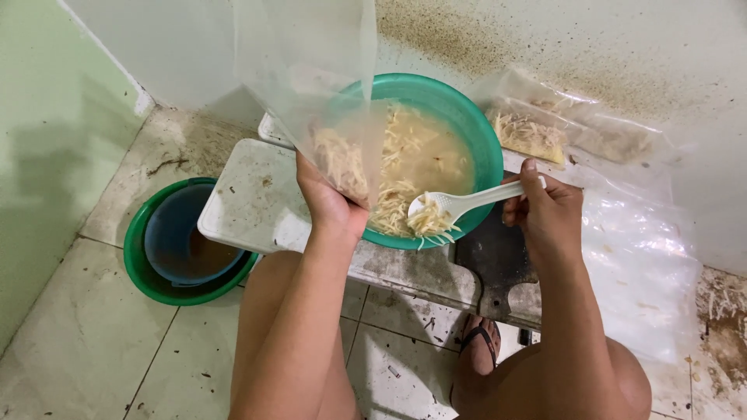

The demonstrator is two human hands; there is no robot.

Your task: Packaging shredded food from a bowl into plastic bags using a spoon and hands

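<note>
Two bare hands work over a green bowl of pale shredded strands in cloudy liquid. The left hand is closed on the lower edge of a clear plastic bag, pinching it just beside the bowl's near-left rim; the bag rises upright from the grip and out of the top of the view, and a clump of the same strands sits in its bottom, partly over the bowl. The right hand is curled around the handle of a white slotted spoon, thumb on top. The spoon reaches left across the bowl's near rim, and its head carries a heap of strands, some hanging off the edge.

The bowl sits on a low, worn counter, partly over a white board to its left and touching a dark board at its right, under the right hand. Behind the bowl, to the right, filled bags of strands lie against the wall, on a clear plastic sheet that spreads down to the tiled floor. On the floor to the left of the counter stands a green basin with a blue bowl inside it, holding dark liquid. The person's bare knees show below the counter, and a foot in a sandal rests on the tiles between them.
</note>
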